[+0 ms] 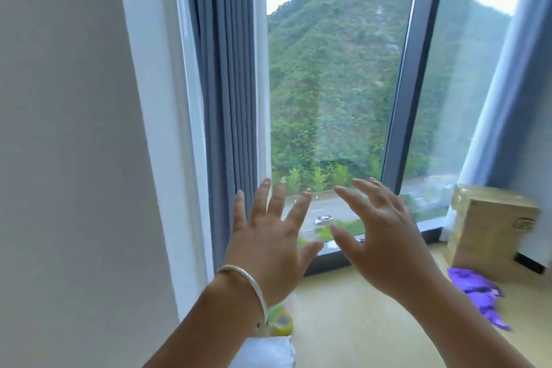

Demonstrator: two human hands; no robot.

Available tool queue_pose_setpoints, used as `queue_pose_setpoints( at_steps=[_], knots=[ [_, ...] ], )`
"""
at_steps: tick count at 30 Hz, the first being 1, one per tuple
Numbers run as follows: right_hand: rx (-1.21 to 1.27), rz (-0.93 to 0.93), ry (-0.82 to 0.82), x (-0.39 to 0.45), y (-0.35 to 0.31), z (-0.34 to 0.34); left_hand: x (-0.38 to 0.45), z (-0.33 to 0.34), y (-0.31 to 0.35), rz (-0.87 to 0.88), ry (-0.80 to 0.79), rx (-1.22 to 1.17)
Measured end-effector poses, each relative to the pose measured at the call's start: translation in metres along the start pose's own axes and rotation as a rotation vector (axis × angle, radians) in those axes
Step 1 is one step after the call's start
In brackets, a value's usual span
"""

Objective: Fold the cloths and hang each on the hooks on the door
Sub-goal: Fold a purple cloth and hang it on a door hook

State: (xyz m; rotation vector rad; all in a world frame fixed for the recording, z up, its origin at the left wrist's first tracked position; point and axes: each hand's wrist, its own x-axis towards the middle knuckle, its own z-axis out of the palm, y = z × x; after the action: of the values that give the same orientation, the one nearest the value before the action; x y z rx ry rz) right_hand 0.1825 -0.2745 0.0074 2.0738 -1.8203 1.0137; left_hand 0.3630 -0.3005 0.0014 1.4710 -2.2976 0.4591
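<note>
My left hand (268, 236), with a silver bangle on the wrist, is raised in front of the window with its fingers spread and straight, holding nothing. My right hand (385, 236) is raised beside it, fingers spread and slightly bent, also holding nothing. The two hands are apart, thumbs toward each other. No cloth, hook or door is in view.
A tall window (337, 84) looks onto a green hill and a road. A grey curtain (227, 84) hangs at its left, next to a white wall (74, 128). On the wooden sill (358, 323) lie a cardboard box (493, 230), purple packets (478, 293) and a roll of tape (280, 320).
</note>
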Motion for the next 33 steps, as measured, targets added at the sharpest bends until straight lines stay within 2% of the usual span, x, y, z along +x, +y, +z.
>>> queue_pose_setpoints(
  at_steps=[11,19,25,33],
  knots=[
    [-0.279,0.423,0.073,-0.100,0.212,-0.161,0.074,0.009,0.262,0.395,0.045,-0.243],
    [-0.395,0.655,0.119,-0.192,0.342,-0.274,0.098,0.008,0.457,0.571,0.073,-0.312],
    [-0.453,0.786,0.155,-0.251,0.412,-0.328,0.106,0.014,0.574,0.667,0.018,-0.400],
    [-0.513,0.918,0.167,-0.279,0.502,-0.356,0.143,0.046,0.703,0.815,-0.047,-0.511]
  ],
)
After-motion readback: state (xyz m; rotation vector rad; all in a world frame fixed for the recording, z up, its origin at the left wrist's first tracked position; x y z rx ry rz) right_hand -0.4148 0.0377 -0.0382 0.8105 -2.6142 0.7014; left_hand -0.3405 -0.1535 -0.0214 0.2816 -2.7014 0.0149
